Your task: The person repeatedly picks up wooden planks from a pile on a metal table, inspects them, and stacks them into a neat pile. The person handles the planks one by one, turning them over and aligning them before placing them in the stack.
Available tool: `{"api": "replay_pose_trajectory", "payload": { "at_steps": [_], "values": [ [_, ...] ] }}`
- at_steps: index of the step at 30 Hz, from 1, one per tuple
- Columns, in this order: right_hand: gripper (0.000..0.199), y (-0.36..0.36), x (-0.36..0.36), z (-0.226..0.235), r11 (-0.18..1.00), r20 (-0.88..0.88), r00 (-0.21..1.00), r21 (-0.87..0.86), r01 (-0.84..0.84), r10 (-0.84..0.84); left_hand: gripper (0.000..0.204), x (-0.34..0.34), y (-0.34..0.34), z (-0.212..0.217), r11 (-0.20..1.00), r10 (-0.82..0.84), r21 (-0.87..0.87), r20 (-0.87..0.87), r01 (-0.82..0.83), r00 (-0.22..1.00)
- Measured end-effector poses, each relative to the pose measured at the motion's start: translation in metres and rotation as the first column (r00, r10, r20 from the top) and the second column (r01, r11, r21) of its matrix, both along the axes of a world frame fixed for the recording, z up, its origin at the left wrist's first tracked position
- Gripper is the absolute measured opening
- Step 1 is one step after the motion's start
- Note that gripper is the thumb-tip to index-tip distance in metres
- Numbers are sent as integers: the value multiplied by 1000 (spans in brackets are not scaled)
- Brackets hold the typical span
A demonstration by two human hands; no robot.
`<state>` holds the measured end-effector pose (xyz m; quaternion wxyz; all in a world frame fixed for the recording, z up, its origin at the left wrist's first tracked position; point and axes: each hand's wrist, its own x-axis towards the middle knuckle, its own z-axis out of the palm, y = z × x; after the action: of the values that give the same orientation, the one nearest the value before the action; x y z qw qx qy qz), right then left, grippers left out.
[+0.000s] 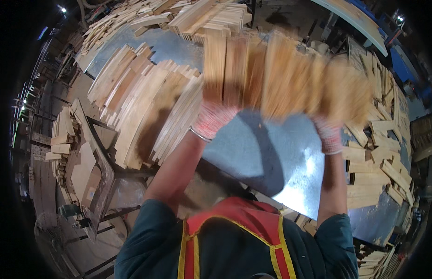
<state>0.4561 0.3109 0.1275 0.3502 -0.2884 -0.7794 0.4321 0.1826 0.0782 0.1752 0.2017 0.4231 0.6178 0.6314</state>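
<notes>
Both my arms reach forward over a metal-topped table (pixel 234 144), holding a wide row of wooden boards (pixel 283 74) between them. The boards stand side by side and are smeared by motion, most of all at the right end. My left hand (pixel 215 116), in a red and white knit glove, grips the row's left end from below. At the right end is my right hand (pixel 328 130), gloved alike, its fingers hidden behind the wood. A dark shadow falls on the metal beneath the row.
Stacked boards (pixel 151 102) lie in rows on the table to the left. More planks (pixel 206 18) are piled at the far side. Loose short pieces (pixel 374 162) are scattered at the right. A wooden-topped stand (pixel 92 172) and a fan (pixel 50 228) are at the lower left.
</notes>
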Motion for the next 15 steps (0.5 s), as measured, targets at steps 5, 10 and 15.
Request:
{"api": "replay_pose_trajectory", "payload": {
  "at_steps": [5, 10, 15],
  "values": [
    [76, -83, 20, -202, 953, 449, 847, -221, -205, 286, 75, -22, -101, -183, 737, -340, -637, -637, -224, 691],
    [75, -175, 20, -167, 936, 960, 268, 16, -353, 85, 54, -10, -149, -216, 556, -723, -785, -619, -274, 307],
    [68, -160, 44, -149, 911, 628, 708, -408, -54, 323, 56, -9, -185, -206, 615, -486, -769, -543, -174, 685]
  ]
}}
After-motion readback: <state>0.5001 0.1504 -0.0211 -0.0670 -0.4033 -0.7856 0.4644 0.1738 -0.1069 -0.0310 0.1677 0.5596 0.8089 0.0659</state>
